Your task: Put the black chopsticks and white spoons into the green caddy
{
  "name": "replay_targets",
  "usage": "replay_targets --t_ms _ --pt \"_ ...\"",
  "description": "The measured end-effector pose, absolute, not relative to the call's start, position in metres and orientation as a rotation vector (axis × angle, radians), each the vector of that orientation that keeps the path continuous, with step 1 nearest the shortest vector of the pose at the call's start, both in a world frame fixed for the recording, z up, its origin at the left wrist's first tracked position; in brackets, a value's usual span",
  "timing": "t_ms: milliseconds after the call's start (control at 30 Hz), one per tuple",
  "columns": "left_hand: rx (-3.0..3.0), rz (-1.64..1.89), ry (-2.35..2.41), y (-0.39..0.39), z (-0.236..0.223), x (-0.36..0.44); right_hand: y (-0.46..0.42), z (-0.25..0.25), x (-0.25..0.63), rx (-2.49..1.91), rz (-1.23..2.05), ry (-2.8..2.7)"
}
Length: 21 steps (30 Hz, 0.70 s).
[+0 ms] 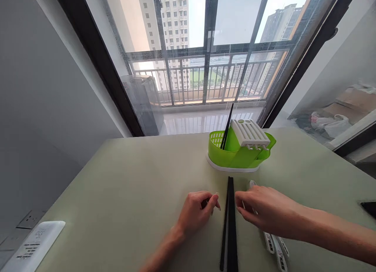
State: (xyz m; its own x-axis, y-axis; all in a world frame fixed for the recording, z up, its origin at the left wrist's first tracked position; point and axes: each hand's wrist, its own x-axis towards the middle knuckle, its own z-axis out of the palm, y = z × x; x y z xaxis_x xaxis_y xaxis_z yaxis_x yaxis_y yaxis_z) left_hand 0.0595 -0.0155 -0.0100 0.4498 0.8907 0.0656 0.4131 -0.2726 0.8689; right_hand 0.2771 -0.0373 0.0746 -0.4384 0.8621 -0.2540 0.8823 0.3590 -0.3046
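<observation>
My left hand hovers just left of a bundle of black chopsticks, its fingers loosely curled with nothing visible in them. The chopsticks lie lengthwise on the table, close together, between my two hands. Right of them, my right hand has its fingers curled; whatever they hold is hidden. Beneath that hand lie several white-handled utensils, their middles covered by it. Beyond the hands stands a green and white utensil holder. Black chopsticks lean upright in its left compartment.
The pale green table reaches to a glass sliding door with a balcony railing behind. A white power strip is at the lower left. Part of a black object shows at the right edge. Bags are piled beyond the table at right.
</observation>
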Motion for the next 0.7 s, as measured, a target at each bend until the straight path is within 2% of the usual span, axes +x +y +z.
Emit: replay_targets --t_ms 167,533,700 --pt "1.899 0.733 1.123 -0.016 -0.01 0.059 -0.038 0.045 0.276 1.618 -0.864 2.348" --pt "1.906 0.745 1.115 -0.016 -0.012 0.06 -0.031 0.03 0.256 1.709 -0.614 2.228" --pt "1.927 0.747 1.11 -0.016 -0.015 0.06 -0.028 0.023 0.256 1.837 -0.675 2.547"
